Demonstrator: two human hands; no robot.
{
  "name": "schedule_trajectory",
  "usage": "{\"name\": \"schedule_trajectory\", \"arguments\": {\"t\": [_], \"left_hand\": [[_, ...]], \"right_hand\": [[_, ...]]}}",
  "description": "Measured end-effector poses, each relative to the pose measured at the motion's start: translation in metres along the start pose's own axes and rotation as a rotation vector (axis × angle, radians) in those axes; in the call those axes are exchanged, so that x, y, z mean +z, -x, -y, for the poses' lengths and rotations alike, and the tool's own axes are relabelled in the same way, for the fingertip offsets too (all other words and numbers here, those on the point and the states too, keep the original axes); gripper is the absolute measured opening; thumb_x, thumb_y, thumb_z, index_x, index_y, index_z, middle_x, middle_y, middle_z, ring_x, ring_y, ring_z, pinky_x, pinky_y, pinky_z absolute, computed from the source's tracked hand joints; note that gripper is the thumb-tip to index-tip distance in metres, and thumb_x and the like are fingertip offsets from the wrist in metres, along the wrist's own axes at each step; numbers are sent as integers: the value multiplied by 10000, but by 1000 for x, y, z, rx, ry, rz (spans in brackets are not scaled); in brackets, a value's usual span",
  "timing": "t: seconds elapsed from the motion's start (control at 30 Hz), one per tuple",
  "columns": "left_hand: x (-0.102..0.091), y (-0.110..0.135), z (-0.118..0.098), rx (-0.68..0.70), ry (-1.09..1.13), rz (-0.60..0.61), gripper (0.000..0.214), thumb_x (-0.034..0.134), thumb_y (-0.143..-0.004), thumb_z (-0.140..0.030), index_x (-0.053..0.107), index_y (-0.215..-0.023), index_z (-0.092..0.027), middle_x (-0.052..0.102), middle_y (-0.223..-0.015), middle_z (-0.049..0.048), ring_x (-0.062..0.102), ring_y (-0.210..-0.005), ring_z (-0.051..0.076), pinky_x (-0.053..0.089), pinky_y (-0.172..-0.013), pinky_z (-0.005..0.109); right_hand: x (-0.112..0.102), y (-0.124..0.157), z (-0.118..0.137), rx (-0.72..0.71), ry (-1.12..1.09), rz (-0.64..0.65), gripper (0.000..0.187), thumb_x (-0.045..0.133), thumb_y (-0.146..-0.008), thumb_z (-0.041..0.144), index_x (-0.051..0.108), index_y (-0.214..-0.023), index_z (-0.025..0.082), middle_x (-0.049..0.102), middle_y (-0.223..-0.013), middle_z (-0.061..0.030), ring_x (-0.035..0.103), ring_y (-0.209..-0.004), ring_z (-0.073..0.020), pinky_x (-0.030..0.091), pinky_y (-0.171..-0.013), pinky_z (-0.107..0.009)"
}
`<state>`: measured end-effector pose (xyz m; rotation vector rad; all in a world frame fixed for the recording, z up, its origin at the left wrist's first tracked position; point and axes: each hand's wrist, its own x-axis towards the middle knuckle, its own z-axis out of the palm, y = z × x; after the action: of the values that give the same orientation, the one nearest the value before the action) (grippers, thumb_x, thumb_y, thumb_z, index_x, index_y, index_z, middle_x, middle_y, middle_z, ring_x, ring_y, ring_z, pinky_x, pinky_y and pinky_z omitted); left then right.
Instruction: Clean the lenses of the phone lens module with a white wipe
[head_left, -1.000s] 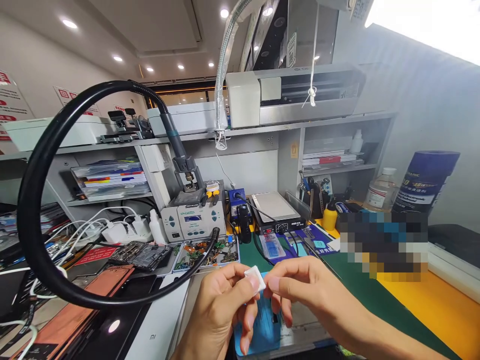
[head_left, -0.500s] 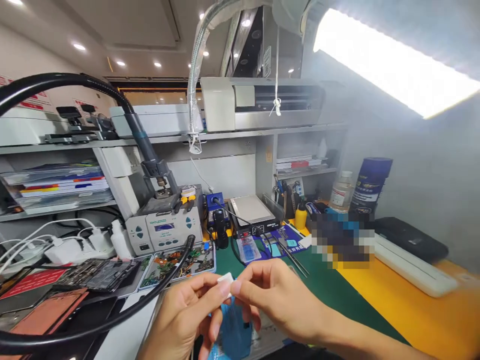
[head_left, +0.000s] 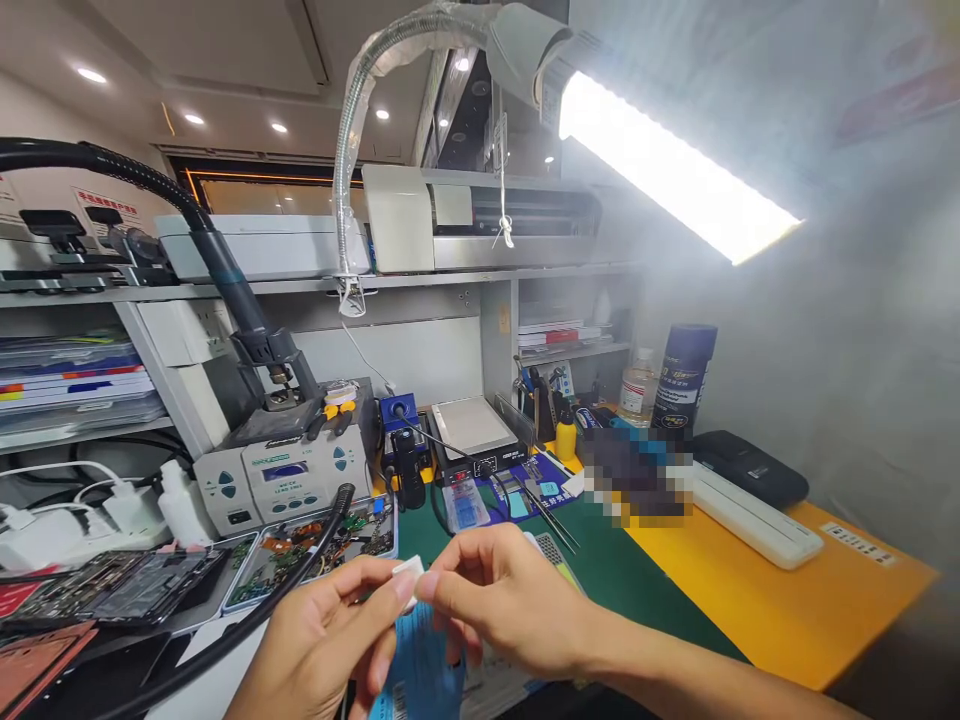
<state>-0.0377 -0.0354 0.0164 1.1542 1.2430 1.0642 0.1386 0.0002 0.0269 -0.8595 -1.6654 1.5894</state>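
A small white square piece [head_left: 410,572] is pinched between my left hand [head_left: 322,640] and my right hand [head_left: 510,610], low in the middle of the view. Both hands grip it with thumb and forefinger, fingertips meeting on it. Just below the hands lies a blue phone-sized item [head_left: 420,675] with a barcode label, partly hidden by my fingers. The hands hover over the green mat [head_left: 637,590] at the bench's near edge.
A hot-air station [head_left: 281,475] with a black hose [head_left: 225,270] stands at the left, with a tray of small parts [head_left: 315,545] in front. A heating plate [head_left: 472,430], tweezers [head_left: 551,510], bottles [head_left: 641,385] and a blue can [head_left: 682,375] sit further back. A bright lamp [head_left: 667,170] hangs overhead.
The view has swung to the right and up, so the hands and the white piece sit further left and lower in the picture. Both hands kept their pinch on it.
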Motion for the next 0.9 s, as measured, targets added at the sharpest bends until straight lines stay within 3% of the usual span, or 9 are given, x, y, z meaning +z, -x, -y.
{"name": "schedule_trajectory", "arguments": {"t": [0.3,0.63,0.9], "left_hand": [[2,5,-6,22,-14,38,417,664,-789,-568,654,-904,-168,471,-463,-62,348,-353,57,297,-340,161],[-1,5,-5,25,100,50,363,673,-809,-507,667,-869,-149,487,-464,-52,355,-357,56,287,-322,152],[-1,2,-5,-63,199,131,274,626,-846,-420,616,-803,-149,457,-461,-56,290,-337,38,301,-306,147]], "right_hand": [[-5,-1,-3,39,-18,15,65,663,-740,200,668,-760,138,599,-521,32,528,-445,-91,425,-452,-193],[-6,1,8,55,-50,64,135,632,-741,251,655,-684,131,627,-546,7,534,-425,-84,410,-436,-188],[-4,-2,4,58,26,68,147,558,-731,244,658,-723,137,623,-605,9,557,-450,-102,429,-426,-208]]}}
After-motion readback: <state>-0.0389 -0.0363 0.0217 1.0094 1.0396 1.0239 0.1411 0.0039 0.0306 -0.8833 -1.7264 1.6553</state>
